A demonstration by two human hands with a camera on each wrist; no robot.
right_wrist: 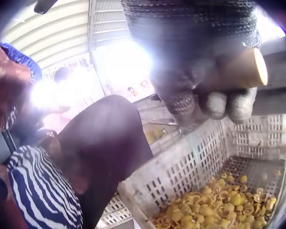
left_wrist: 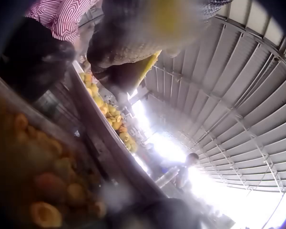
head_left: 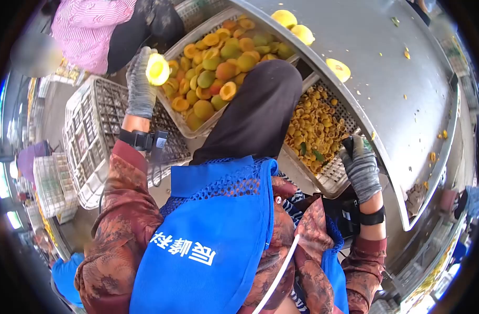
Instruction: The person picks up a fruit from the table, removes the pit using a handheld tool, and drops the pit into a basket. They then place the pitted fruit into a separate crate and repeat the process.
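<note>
In the head view my gloved left hand holds a yellow peach half, its hollowed cut face showing, beside a crate of peaches. The left wrist view shows the peach half's yellow edge below the blurred glove. My gloved right hand is beside the metal table's near edge, close to a crate of small yellow scooped-out pieces. In the right wrist view its fingers curl round a tool with a round, pale handle; the tool's working end is hidden.
A metal table slopes along the right, with several yellow fruits and scraps on it. An upturned white crate stands left of my knee. Another person in a pink striped top sits at the upper left.
</note>
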